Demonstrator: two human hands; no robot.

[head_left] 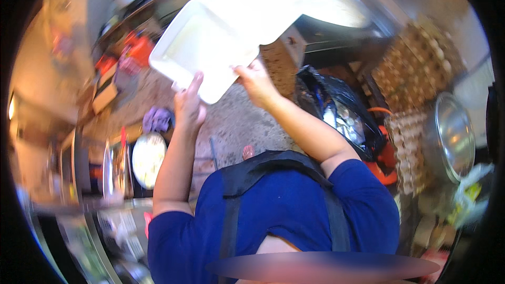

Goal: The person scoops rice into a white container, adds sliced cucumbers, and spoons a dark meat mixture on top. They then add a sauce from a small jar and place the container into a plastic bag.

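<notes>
A white hinged foam takeaway box [197,42] is held up in front of me with its lid spread back, the lid at the far side. Bright light washes out its inside, which looks bare. My left hand [189,102] grips the near left edge, thumb up over the rim. At the near right edge, my right hand [258,83] pinches the rim between thumb and fingers, most of which are hidden under the box.
Stacked egg trays [415,68] and a steel bowl [453,137] stand right, beside a black rubbish bag [342,110]. A large round pan [336,5] sits far right. Left are an oval dish of pale food [149,160], a purple cloth [157,119] and red items [138,47].
</notes>
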